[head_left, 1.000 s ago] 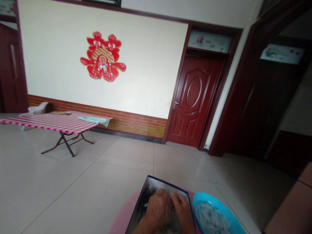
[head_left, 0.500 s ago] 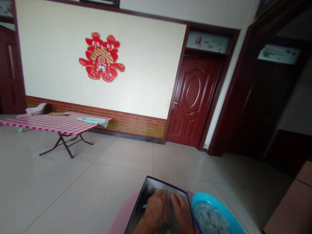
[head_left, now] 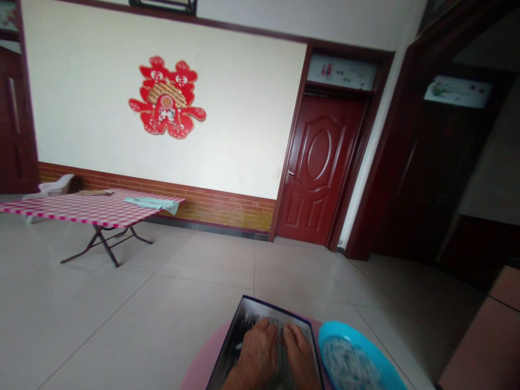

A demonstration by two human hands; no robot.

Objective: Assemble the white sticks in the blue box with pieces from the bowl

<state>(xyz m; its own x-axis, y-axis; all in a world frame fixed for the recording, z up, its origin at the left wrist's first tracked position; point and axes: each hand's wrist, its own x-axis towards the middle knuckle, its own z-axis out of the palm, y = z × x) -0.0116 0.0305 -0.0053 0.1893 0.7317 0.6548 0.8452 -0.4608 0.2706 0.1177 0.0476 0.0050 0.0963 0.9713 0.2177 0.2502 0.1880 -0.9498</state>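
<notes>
I have the person's left hand (head_left: pixel 258 352) and right hand (head_left: pixel 299 355) side by side in the lower centre of the view, palms down, wrists toward the camera. Both rest on a black-framed rectangular board (head_left: pixel 239 346) with a dark, grey-streaked face. The fingers (head_left: pixel 266 327) of each hand are held together and slightly curled, and the two hands nearly touch. From this view, I cannot tell whether they are clamped on anything small.

The board lies on a round pink bench (head_left: pixel 199 371). Just right of it and touching its frame sits a bright blue plastic basin (head_left: pixel 335 330), holding what appears to be pale, shredded material (head_left: pixel 348 364).

No label is legible on these items. The red paper-cut wall ornament (head_left: pixel 166 97) carries character-like motifs. Farther off, a folding bench (head_left: pixel 97 211) with a red-and-white checked cloth carries a pale green cloth (head_left: pixel 151 203). A dark red panel door (head_left: pixel 319 168) stands shut beyond the tiled floor (head_left: pixel 142 309), with nothing between it and the hands.
</notes>
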